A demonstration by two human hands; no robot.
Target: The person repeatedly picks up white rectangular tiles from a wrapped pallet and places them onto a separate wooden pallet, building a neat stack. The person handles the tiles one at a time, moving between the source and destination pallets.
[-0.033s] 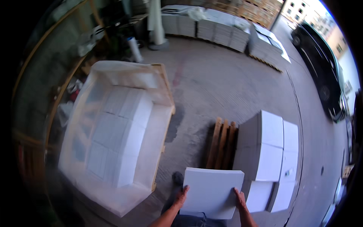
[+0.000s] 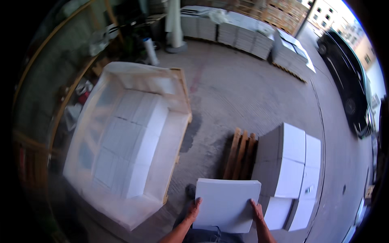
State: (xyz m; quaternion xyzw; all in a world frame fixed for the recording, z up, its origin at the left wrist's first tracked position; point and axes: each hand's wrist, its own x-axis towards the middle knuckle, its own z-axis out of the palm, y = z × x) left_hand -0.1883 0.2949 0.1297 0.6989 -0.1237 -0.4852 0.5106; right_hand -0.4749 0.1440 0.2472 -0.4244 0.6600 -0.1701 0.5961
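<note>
Between my two hands I carry a thick white stack of sheets (image 2: 227, 205), held roughly level in front of my body. My left hand (image 2: 195, 209) grips its left edge, thumb on top and the other fingers mostly hidden by the side. At the right edge, my right hand (image 2: 256, 210) grips in the same way. To the right, white stacks (image 2: 293, 141) stand in piles on a wooden pallet (image 2: 239, 154), whose bare slats show beside them. At left, a plastic-lined crate (image 2: 184, 101) holds rows of white stacks (image 2: 123, 137).
Farther back, long white stacks (image 2: 247, 36) line the floor, near a pale wrapped post (image 2: 174, 24). A dark car (image 2: 346, 77) is parked at the far right. Wooden framing and clutter (image 2: 79, 93) lie beyond the crate at left.
The view has shifted slightly, so the crate and far stacks appear a little farther right. Both hands keep their grip on the stack of sheets.
</note>
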